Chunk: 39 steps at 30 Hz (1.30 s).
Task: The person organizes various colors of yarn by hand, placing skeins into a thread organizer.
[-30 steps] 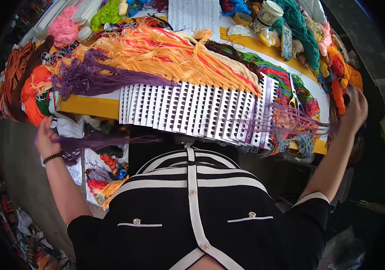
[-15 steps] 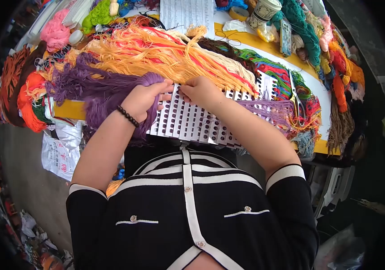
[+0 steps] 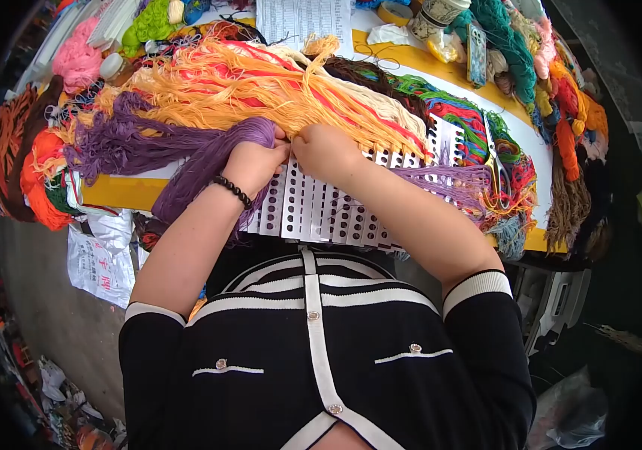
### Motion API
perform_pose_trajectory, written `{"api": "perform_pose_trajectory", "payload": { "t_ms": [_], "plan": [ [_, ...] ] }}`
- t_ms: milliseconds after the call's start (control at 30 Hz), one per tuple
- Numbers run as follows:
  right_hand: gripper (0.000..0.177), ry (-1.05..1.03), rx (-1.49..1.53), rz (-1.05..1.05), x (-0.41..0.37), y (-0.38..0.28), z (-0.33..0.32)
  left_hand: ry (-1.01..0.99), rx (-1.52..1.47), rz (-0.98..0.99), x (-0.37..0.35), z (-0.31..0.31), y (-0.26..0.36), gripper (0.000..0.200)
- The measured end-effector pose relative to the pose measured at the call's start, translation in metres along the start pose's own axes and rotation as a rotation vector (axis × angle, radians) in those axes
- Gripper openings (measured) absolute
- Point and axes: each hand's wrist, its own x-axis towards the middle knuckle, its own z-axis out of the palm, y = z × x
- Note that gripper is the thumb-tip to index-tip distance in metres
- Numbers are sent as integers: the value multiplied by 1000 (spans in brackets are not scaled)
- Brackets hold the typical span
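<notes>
A thick bundle of purple thread point(image 3: 193, 154) hangs over the table's front edge on the left, and its top is gathered at my left hand point(image 3: 255, 163). The fingers of that hand are closed on the thread. Right beside it, my right hand point(image 3: 325, 154) is pinched shut with its fingertips hidden, so I cannot make out what they hold. Both hands meet at the upper left end of a row of white cards with punched holes point(image 3: 313, 214). Orange thread point(image 3: 276, 94) lies just behind my hands. Light purple strands point(image 3: 448, 180) are looped at the cards' right part.
Gold-handled scissors point(image 3: 497, 161) lie on red, green and blue threads at the right. Behind are a printed sheet point(image 3: 302, 22), a phone point(image 3: 477, 56), a patterned cup point(image 3: 437, 19) and a tape roll point(image 3: 394, 13). Orange-red skeins point(image 3: 45, 180) hang at the left edge.
My left hand has moved in against my right hand, and its fingers have closed on the purple thread. My right hand has shifted slightly left. The purple bundle has shifted with the left hand.
</notes>
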Motion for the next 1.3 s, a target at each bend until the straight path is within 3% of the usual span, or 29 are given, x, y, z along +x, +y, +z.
{"api": "perform_pose_trajectory", "payload": {
  "t_ms": [67, 133, 200, 300, 467, 533, 567, 633, 700, 767, 833, 900, 933, 967, 1033, 1100, 1233, 1300],
  "plan": [
    [29, 18, -111, -89, -6, -6, -5, 2, 42, 23, -1, -2, -1, 14],
    [24, -189, 298, 105, -15, -11, -17, 7, 85, 39, -1, -9, -4, 15],
    [22, -171, 352, 113, -19, -9, -21, 152, 554, 289, -1, -20, -8, 20],
    [20, -167, 427, 101, -18, -4, -18, 163, 582, 409, -3, -25, -3, 24],
    [19, -96, 412, 55, -13, 4, -7, 108, 540, 330, -4, -25, 1, 18],
    [18, -90, 458, 39, -9, 11, -2, -86, -490, 28, -21, -23, 25, 19],
    [17, -89, 498, 15, -8, 13, -1, -93, -486, 30, -24, -21, 30, 19],
    [16, -74, 582, 41, -11, 9, -3, -81, -760, -82, -28, -20, 35, 16],
    [14, -67, 665, 69, -15, 8, -5, -110, -751, -89, -22, -20, 24, 23],
    [11, -141, 1127, 89, -17, 11, -13, -137, -380, 29, -18, -17, 17, 32],
    [10, -135, 1138, 123, -18, 10, -18, -118, -218, 45, -17, -7, 16, 37],
    [10, -197, 1112, 88, -17, 12, -20, -219, 194, 305, -7, -3, 3, 33],
    [10, -195, 1114, 90, -16, 11, -19, -127, 348, 553, -1, -1, -3, 29],
    [10, -165, 1047, 128, -15, 9, -17, -130, 348, 551, 1, -6, -9, 29],
    [10, -134, 987, 167, -14, 5, -14, -15, 232, 293, -8, -14, 7, 24],
    [10, -152, 782, 208, -14, 1, -15, 69, -114, 46, -6, -33, 11, 19],
    [12, -152, 611, 200, -8, 3, -13, 39, -377, -96, -8, -87, 20, 22],
    [14, -180, 531, 174, -6, 5, -13, 14, -456, -68, -10, -111, 25, 24]
  ]
}}
